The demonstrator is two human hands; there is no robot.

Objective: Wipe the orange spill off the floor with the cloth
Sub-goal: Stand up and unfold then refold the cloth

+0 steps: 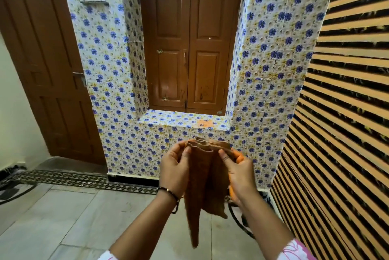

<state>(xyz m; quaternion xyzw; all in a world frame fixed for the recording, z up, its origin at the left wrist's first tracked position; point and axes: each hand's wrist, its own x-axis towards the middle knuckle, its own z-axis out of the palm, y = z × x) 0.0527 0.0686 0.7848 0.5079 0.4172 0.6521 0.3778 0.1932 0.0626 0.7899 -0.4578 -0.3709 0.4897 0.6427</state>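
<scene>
A brown cloth (205,177) hangs in folds in front of me, held up at chest height. My left hand (174,167) pinches its upper left edge and my right hand (237,169) pinches its upper right edge, with something orange showing behind the right palm. An orange spill (204,123) lies on the flowered tile ledge (164,119) below the wooden window shutters, just beyond the cloth. No orange mark shows on the grey floor (73,217) in this view.
Brown window shutters (189,49) sit closed in the tiled recess. A brown door (42,70) stands at the left. A striped wall (336,133) runs along the right. A patterned border strip (84,179) crosses the floor, and a dark cable (240,219) lies near the right wall.
</scene>
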